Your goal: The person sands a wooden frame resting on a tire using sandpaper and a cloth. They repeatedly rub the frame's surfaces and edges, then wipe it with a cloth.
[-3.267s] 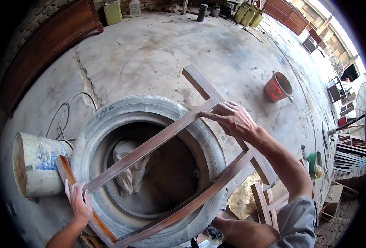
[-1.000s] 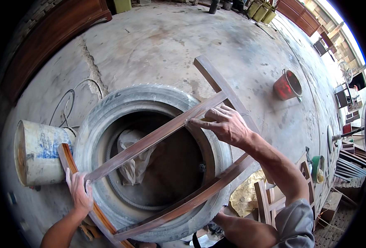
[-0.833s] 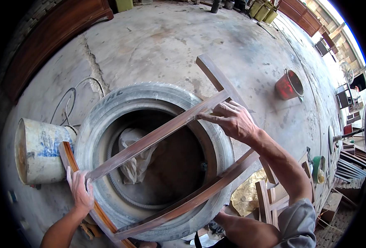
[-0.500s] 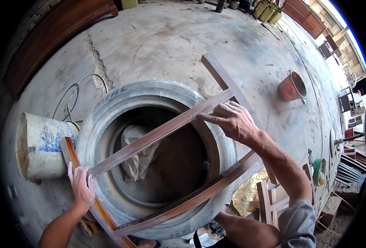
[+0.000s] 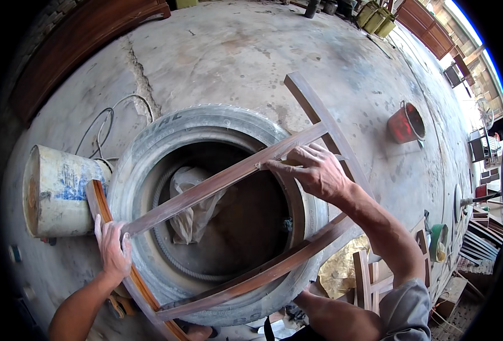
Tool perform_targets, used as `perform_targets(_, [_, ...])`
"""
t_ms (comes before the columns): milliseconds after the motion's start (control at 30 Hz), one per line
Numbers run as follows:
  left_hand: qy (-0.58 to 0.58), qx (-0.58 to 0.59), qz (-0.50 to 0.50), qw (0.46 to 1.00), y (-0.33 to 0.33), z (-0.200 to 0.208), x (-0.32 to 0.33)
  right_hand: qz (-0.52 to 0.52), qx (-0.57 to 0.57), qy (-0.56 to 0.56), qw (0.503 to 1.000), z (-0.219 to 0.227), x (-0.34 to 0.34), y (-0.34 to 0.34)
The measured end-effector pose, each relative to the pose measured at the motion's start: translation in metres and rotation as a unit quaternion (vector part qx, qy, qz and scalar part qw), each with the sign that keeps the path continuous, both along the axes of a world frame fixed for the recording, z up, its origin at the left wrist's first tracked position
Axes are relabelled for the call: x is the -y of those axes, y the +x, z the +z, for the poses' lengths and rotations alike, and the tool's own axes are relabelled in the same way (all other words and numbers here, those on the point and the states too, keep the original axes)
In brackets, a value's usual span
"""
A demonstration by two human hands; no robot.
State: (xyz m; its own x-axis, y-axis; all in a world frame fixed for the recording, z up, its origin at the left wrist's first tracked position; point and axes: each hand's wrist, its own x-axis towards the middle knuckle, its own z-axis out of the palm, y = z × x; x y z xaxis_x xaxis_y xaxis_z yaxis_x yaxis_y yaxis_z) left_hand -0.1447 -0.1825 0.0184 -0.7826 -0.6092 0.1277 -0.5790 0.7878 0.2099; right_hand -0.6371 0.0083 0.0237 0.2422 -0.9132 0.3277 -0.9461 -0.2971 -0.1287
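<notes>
A wooden frame (image 5: 206, 198) of brown, dust-whitened bars lies across a large grey tyre (image 5: 127, 170). At its left rail (image 5: 143, 291), which shows an orange-brown inner edge, my left hand (image 5: 114, 250) is wrapped round the wood by the joint with the upper crossbar. My right hand (image 5: 318, 172) is bent over the right part of that crossbar, its forefinger tip touching the bar's near edge. Its other fingers are curled in, and what they hold, if anything, is hidden. A crumpled, whitish plastic bag (image 5: 191, 219) sits inside the tyre, below the crossbar. Pale dust coats my fingers.
A paint-stained white bucket (image 5: 64, 190) lies on its side left of the tyre, near a looped cable (image 5: 110, 116). Farther right stands a red bucket (image 5: 405, 122). Wooden pieces (image 5: 364, 278) and a crumpled golden sheet (image 5: 342, 267) lie at lower right. A long crack (image 5: 139, 77) crosses the floor.
My right hand has slid a little leftward along the crossbar's edge. My left hand keeps its hold on the rail. The whole view has shifted slightly.
</notes>
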Motion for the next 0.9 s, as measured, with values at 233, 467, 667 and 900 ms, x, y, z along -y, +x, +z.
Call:
perform_targets(233, [0.006, 0.001, 0.001, 1.0, -0.001, 0.001, 0.0, -0.019, -0.006, 0.024, 1.0, 0.0, -0.001, 0.001])
perform_targets(467, [0.002, -0.002, -0.003, 1.0, 0.0, 0.001, 0.001, -0.034, -0.026, 0.021, 0.999, 0.002, -0.01, -0.019])
perform_targets(667, [0.0, 0.0, -0.002, 1.0, -0.001, 0.002, -0.001, -0.001, 0.017, 0.017, 1.0, 0.006, 0.005, 0.015])
perform_targets(900, [-0.001, -0.001, -0.002, 1.0, -0.001, -0.001, 0.0, -0.007, 0.002, 0.024, 1.0, 0.002, 0.003, 0.006])
